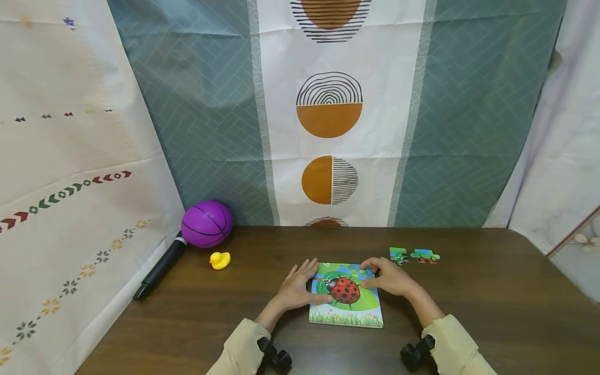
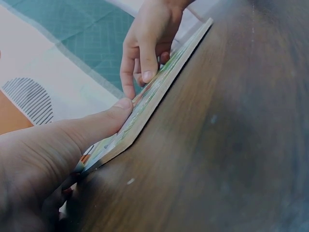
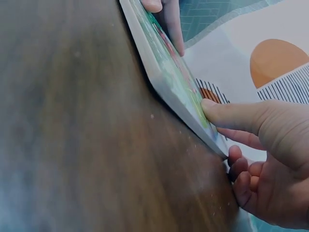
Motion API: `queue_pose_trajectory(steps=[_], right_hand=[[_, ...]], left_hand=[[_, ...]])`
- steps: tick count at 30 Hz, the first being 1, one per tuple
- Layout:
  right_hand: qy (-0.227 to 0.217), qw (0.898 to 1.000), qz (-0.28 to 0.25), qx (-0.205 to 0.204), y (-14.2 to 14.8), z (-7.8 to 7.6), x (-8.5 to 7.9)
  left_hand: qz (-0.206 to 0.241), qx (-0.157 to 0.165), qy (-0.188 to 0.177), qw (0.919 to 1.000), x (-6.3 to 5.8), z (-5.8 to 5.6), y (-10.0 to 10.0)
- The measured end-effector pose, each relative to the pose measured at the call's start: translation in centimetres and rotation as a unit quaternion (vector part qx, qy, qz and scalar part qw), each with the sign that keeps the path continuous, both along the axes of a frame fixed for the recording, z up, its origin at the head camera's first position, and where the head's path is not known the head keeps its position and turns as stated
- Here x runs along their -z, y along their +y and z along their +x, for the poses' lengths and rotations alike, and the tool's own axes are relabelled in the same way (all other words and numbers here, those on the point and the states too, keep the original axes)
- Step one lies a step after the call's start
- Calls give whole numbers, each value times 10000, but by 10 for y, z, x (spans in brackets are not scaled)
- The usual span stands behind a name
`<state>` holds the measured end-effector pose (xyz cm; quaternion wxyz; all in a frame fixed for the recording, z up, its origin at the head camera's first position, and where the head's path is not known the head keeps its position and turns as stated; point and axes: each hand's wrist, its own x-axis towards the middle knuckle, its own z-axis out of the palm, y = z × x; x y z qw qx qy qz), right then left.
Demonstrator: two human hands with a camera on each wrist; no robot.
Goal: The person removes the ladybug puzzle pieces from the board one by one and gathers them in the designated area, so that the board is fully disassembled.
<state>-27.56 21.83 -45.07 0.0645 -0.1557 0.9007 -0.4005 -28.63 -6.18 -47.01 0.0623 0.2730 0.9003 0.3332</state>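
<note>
A square ladybug picture board [image 1: 346,312], green and blue with a red spotted ladybug, lies flat on the table before the person. The left hand [image 1: 300,288] is at its left side, thumb laid straight over the picture and fingers stretched along the upper left edge. At the upper right corner, the right hand [image 1: 390,276] touches the board with thumb and index finger set apart. Its other fingers curl beside the edge in the right wrist view. The thumb [image 3: 231,115] rests on the board's face. Part of that corner is hidden under the hand.
Two small picture puzzle pieces [image 1: 399,254] [image 1: 425,255] lie beyond the right hand. A yellow rubber duck [image 1: 220,260], a purple ball [image 1: 207,224] and a black stick-like handle [image 1: 161,265] are at the left. A patterned curtain [image 1: 225,114] hangs behind the brown table [image 1: 492,291].
</note>
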Motion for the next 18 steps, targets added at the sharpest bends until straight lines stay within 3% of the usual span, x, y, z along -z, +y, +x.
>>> queue_pose_trajectory(steps=[9,18], right_hand=[[-274,9994,-136,133,-7,2,-3],[-286,9980,-559,-69,-5,0,0]], left_hand=[[82,-1,-45,10000,3,1,-2],[7,23,-13,10000,1,0,-1]])
